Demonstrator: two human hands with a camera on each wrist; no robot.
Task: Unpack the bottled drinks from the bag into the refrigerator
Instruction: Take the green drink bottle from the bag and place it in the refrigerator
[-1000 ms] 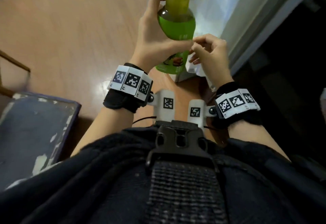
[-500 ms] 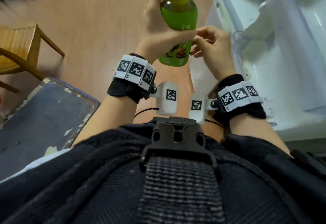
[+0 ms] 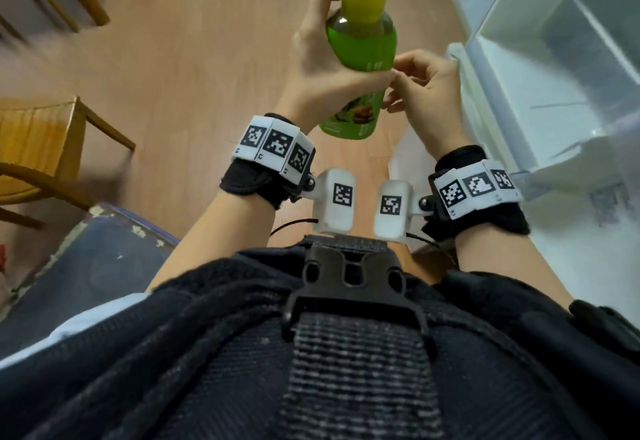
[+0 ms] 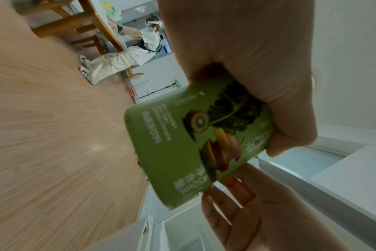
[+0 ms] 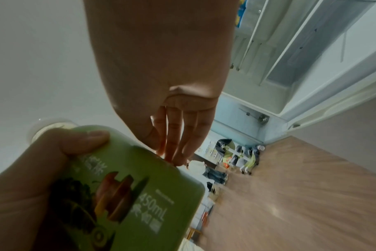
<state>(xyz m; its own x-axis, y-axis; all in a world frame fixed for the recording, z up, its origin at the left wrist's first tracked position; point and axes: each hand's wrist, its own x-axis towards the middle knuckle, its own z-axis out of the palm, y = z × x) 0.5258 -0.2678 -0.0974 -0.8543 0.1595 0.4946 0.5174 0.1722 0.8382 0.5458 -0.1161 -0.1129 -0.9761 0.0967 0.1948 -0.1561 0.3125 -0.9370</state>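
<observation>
A green juice bottle (image 3: 363, 41) with a white cap stands upright in the air, above the wooden floor. My left hand (image 3: 322, 68) grips it round the middle, thumb across the label. The left wrist view shows the bottle's (image 4: 182, 144) label with fruit pictures and "450mL". My right hand (image 3: 426, 89) is beside the bottle on its right, fingers relaxed, fingertips touching the bottle's side near my left thumb. In the right wrist view those fingers (image 5: 176, 135) lie almost straight against the bottle (image 5: 140, 186). The open refrigerator (image 3: 554, 75) is close on the right.
A white plastic bag (image 3: 405, 155) shows below my right hand, by the refrigerator's foot. A wooden chair (image 3: 41, 148) and a worn blue surface (image 3: 86, 266) are on the left. Another person (image 4: 122, 57) sits at a table far behind.
The bottle has come up and a little left, still in my left hand, with the right hand staying beside it. My view has swung so the refrigerator's inside shows.
</observation>
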